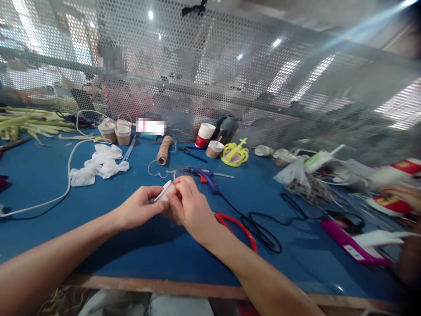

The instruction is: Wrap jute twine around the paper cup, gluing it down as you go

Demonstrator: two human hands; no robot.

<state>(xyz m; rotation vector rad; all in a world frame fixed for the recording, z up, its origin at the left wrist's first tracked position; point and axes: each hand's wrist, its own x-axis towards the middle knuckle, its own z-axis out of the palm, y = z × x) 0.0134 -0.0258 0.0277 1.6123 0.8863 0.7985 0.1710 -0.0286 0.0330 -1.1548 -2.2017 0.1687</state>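
My left hand (144, 205) grips a small white paper cup (169, 189) by its rim, thumb and fingers closed around it. The cup is tilted, and brown twine seems wrapped around its lower part. Over the cup's other side, my right hand (192, 206) is closed, its thumb and fingers pinching the jute twine (174, 175) against the wall. That strand leads back in loose curls to a twine roll (164, 150) standing beyond my hands. A blue hot glue gun (204, 175) lies just past my right hand, and red-handled scissors (238, 226) lie partly under my right forearm.
Crumpled white plastic (101, 164) and a white cable (69, 175) lie at left. Behind stand twine-wrapped cups (123, 133), red paper cups (204, 135) and a yellow crown-shaped piece (235, 154). A magenta power strip (350, 245) and another person's hand (403, 195) are at right.
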